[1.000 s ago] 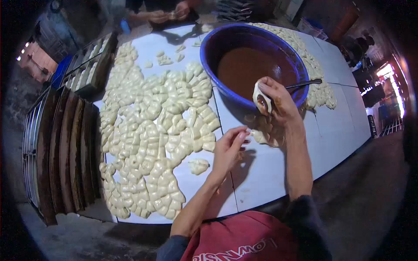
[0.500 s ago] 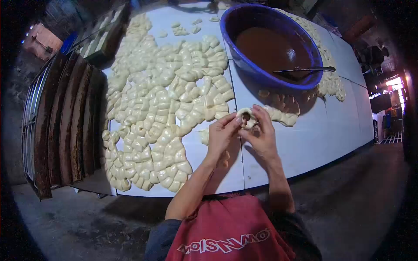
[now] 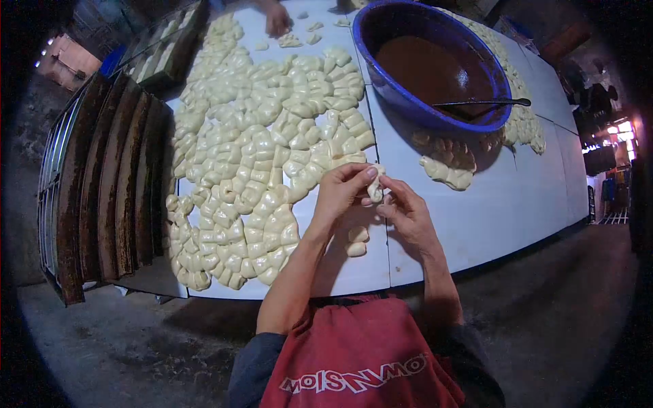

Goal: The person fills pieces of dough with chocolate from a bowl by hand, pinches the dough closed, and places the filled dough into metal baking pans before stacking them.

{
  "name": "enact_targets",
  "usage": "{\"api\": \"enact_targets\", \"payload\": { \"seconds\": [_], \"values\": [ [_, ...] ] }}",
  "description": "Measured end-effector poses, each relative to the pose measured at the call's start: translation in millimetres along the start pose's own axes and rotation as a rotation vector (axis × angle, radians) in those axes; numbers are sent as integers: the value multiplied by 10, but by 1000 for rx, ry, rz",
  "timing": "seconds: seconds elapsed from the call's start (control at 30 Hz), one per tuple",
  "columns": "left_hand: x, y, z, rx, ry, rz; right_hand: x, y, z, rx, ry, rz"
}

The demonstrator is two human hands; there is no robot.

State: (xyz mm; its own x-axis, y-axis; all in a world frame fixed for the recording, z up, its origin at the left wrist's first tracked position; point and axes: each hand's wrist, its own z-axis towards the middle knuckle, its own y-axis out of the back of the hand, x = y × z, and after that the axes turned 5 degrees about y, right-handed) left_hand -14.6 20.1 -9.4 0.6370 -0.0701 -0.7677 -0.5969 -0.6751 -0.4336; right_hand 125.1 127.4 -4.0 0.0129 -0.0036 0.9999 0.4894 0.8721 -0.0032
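Observation:
Between my two hands is a small pale piece of dough (image 3: 376, 185), now narrow and long, held above the white table. My left hand (image 3: 342, 194) is closed on it, thumb and fingers pinching its upper part. From the other side my right hand (image 3: 408, 214) grips its edge with curled fingertips. Below my left hand, small dough pieces (image 3: 357, 249) lie on the table. A wide spread of glossy, shaped dough pieces (image 3: 258, 163) covers the left side, packed close together. To the right of my hands sits a smaller dough cluster (image 3: 449, 173).
A large blue basin (image 3: 500, 126) of brown filling stands at the back right, with a dark-handled utensil (image 3: 483, 103) resting in it. Rusty trays (image 3: 122, 190) stand on edge at the left. Another person's hand (image 3: 277, 20) touches dough pieces at the far side.
The dough was a cupped ring with a dark hollow; now it is pressed into a narrow shape. Another person's hand has come in at the top. My view has shifted slightly.

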Motion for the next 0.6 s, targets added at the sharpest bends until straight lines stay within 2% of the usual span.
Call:
{"api": "enact_targets", "payload": {
  "seconds": [0.07,0.1,0.2,0.23,0.33,0.37,0.47,0.5,0.6],
  "values": [
    [-16,-26,-80,35,8,52,-136,105,9,52,108,-132],
    [23,-69,-123,43,-15,36,-188,116,76,25,309,-211],
    [68,-121,-163,62,-50,26,-222,1,84,-179,375,-32],
    [105,-118,-148,72,-68,23,-278,-4,121,-270,468,-271],
    [170,-137,-144,89,-96,23,-168,-318,57,-427,307,87],
    [138,-160,-180,83,-89,30,-366,-316,91,-490,441,-66],
    [217,-174,-221,63,-155,146,-431,-235,129,-521,618,-459],
    [249,-170,-254,77,-182,174,-347,-260,154,-572,636,-482],
    [191,-150,-318,28,-201,331,-376,-175,109,-431,552,-435]
  ]
}}
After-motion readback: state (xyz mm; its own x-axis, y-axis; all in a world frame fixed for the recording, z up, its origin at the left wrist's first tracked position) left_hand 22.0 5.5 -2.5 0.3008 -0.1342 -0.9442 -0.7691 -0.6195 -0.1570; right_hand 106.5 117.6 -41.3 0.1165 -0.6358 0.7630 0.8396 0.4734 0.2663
